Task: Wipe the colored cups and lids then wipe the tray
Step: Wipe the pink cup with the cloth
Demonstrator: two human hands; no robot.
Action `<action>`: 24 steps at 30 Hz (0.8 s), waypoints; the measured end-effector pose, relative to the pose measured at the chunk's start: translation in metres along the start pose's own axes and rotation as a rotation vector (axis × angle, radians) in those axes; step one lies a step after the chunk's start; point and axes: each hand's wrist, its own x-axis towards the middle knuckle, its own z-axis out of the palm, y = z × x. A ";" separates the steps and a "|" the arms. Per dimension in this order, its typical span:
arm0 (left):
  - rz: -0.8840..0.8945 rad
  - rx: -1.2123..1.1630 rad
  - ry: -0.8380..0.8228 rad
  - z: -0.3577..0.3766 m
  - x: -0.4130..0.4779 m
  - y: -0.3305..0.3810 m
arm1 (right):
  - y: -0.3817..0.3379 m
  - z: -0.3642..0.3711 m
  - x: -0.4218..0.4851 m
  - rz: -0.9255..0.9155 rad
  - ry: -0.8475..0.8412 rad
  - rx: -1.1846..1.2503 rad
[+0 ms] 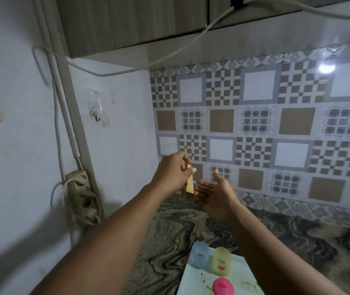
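My left hand (173, 172) is raised in front of the tiled wall and pinches a small tan cloth or sponge piece (189, 184) that hangs down from its fingers. Just to its right, my right hand (214, 193) is held open, palm toward the left hand, fingers spread and holding nothing. Far below them, a white tray (193, 279) lies on the marbled counter with brown smears on it. On the tray stand a blue cup (199, 254) and a yellow cup (221, 260). A pink lid (223, 286) lies in front of them.
The dark marbled counter (169, 241) runs to a patterned tile backsplash (276, 135). A power strip with plugs (82, 196) hangs on the left wall, cables trailing up. Wooden cabinets (138, 20) hang overhead. A small hook (95, 116) is stuck on the wall.
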 end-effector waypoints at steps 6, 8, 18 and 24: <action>0.024 -0.054 -0.314 0.025 -0.009 0.001 | 0.007 -0.008 -0.002 0.011 -0.138 0.331; 0.004 -0.082 -0.352 0.030 -0.010 -0.006 | 0.012 -0.016 0.004 0.003 -0.104 0.400; -0.211 -0.256 -0.414 0.076 -0.029 -0.046 | 0.025 -0.064 0.007 -0.033 0.167 0.080; -0.186 -0.229 -0.349 0.124 -0.047 -0.047 | 0.035 -0.110 0.001 -0.038 0.327 -0.065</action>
